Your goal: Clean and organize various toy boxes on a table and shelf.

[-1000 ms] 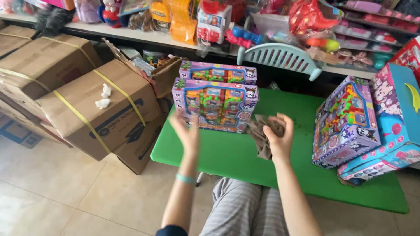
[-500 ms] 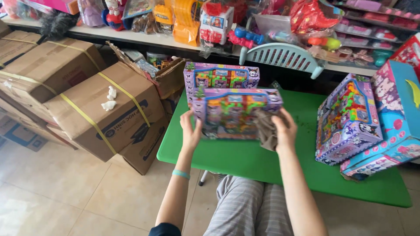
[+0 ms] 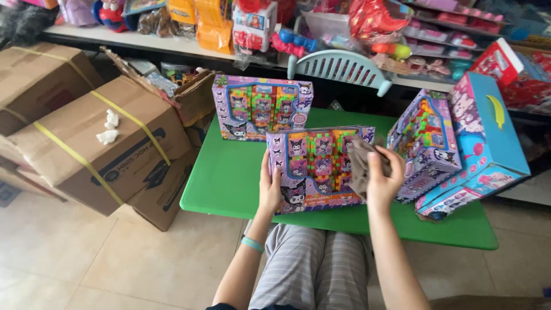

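My left hand (image 3: pixel 269 186) grips the left edge of a purple toy box (image 3: pixel 315 166) with colourful blocks behind its window, holding it upright above the green table (image 3: pixel 224 172). My right hand (image 3: pixel 381 175) presses a grey-brown cloth (image 3: pixel 360 165) against the box's right side. A second matching purple toy box (image 3: pixel 261 108) stands upright at the table's far edge, behind the held one.
Two more toy boxes lean at the table's right: a purple one (image 3: pixel 423 143) and a blue-pink one (image 3: pixel 482 138). Strapped cardboard cartons (image 3: pixel 97 143) stack on the floor at left. A shelf (image 3: pixel 143 40) of packaged toys runs behind. A pale blue plastic chair back (image 3: pixel 338 66) stands beyond the table.
Both hands closed on the front purple box, lifted it off the table and brought it toward me and to the right. The cloth stayed in my right hand.
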